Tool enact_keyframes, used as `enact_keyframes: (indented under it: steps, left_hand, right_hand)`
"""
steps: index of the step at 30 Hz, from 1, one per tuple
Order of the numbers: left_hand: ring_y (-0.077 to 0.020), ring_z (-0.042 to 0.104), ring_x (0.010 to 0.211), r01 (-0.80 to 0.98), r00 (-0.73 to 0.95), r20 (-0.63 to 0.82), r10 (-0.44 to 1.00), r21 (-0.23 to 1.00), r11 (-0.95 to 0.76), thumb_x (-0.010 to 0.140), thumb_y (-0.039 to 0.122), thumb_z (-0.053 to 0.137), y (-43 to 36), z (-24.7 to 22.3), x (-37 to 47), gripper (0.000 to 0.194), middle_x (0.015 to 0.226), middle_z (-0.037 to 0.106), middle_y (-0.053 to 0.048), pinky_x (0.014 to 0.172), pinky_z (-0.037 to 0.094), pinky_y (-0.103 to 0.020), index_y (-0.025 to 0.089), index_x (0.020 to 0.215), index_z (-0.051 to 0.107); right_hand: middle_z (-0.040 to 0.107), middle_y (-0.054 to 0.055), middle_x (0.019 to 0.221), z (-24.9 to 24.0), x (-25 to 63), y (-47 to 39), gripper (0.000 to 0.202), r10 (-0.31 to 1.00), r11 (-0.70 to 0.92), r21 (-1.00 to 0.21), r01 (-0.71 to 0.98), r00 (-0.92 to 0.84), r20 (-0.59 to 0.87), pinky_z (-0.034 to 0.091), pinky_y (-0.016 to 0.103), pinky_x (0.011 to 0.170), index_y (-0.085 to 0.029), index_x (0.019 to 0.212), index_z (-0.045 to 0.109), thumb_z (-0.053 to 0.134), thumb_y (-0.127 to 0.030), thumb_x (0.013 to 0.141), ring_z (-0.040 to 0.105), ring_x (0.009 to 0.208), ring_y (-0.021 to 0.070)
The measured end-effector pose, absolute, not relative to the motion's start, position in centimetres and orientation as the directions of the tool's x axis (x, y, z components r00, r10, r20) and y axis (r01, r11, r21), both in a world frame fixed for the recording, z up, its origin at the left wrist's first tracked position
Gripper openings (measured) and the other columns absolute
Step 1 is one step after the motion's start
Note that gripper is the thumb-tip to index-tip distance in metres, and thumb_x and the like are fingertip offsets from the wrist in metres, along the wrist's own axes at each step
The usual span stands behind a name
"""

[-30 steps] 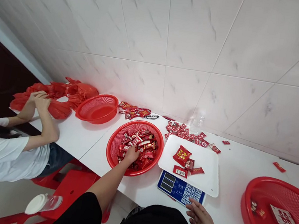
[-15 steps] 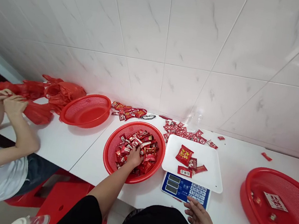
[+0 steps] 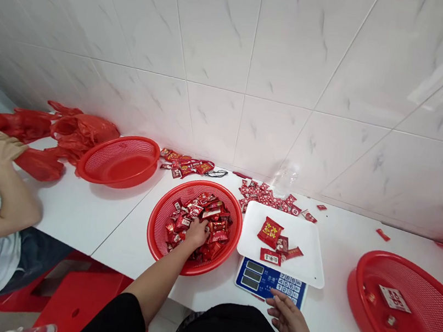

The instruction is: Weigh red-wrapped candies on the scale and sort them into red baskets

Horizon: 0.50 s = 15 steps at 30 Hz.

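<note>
My left hand (image 3: 197, 233) reaches into a red mesh basket (image 3: 153, 244) heaped with small red wrapped snack packets (image 3: 217, 236). Its fingers are bent and closed among the packets; whatever lies between them is hidden. Over the front right edge of a blue-fronted digital scale (image 3: 260, 279) hovers my right hand (image 3: 285, 314), fingers apart and holding nothing. The scale's white tray (image 3: 309, 246) carries a larger red packet (image 3: 270, 232) and several smaller ones, among them a red packet with a white label (image 3: 270, 256).
Small red packets (image 3: 269, 196) lie scattered along the wall beside a clear plastic container (image 3: 286, 181). Another red basket (image 3: 117, 164) and red plastic bags (image 3: 85, 132) stand left, near a co-worker's raised hands (image 3: 1, 150). A large red basket (image 3: 357, 314) on the right holds a few items.
My view has shifted slightly, moving the baskets and scale a little leftward in the picture. My left hand is still among the packets, and my right hand stays by the scale.
</note>
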<state>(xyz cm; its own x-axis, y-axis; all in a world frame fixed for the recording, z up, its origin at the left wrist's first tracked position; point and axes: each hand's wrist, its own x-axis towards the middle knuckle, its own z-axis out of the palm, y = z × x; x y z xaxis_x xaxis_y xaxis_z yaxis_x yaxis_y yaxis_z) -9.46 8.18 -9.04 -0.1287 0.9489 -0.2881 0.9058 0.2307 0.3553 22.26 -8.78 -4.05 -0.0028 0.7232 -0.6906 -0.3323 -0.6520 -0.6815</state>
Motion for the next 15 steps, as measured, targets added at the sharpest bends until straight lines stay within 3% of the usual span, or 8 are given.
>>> enact_keyframes:
  steps: [6,11,15]
  left_hand:
    - [-0.0202,0.056,0.087,0.791,-0.070,-0.273,0.959,0.570,0.220,0.072,0.025,0.060,7.8,-8.9,-10.4,0.014,0.092,0.060,-0.006,0.079,0.042,-0.029,0.016,0.082,0.061]
    - [-0.0160,0.057,0.068,0.642,-0.078,-0.266,0.961,0.724,0.253,0.078,0.036,0.053,7.0,-7.6,-11.5,0.020,0.073,0.061,-0.001,0.064,0.044,-0.025,0.016,0.078,0.057]
    - [-0.0150,0.056,0.066,0.551,-0.071,-0.253,0.965,0.796,0.249,0.081,0.042,0.046,6.5,-6.2,-11.4,0.028,0.071,0.060,0.000,0.063,0.044,-0.025,0.016,0.078,0.055]
  right_hand:
    - [0.068,0.003,0.083,-3.6,21.2,-8.3,0.043,0.716,-0.668,-0.677,-0.308,-0.018,-0.698,0.048,0.028,0.064,-0.023,0.096,0.063,0.072,-0.047,0.062,0.062,0.074,0.0178]
    - [0.068,0.002,0.084,-3.4,20.9,-8.3,0.043,0.712,-0.674,-0.669,-0.312,-0.033,-0.702,0.047,0.026,0.064,-0.022,0.097,0.063,0.071,-0.047,0.062,0.061,0.074,0.0159]
    - [0.067,0.002,0.083,-3.7,20.8,-8.4,0.042,0.718,-0.673,-0.668,-0.318,-0.060,-0.694,0.045,0.026,0.064,-0.022,0.097,0.063,0.071,-0.046,0.065,0.060,0.072,0.0145]
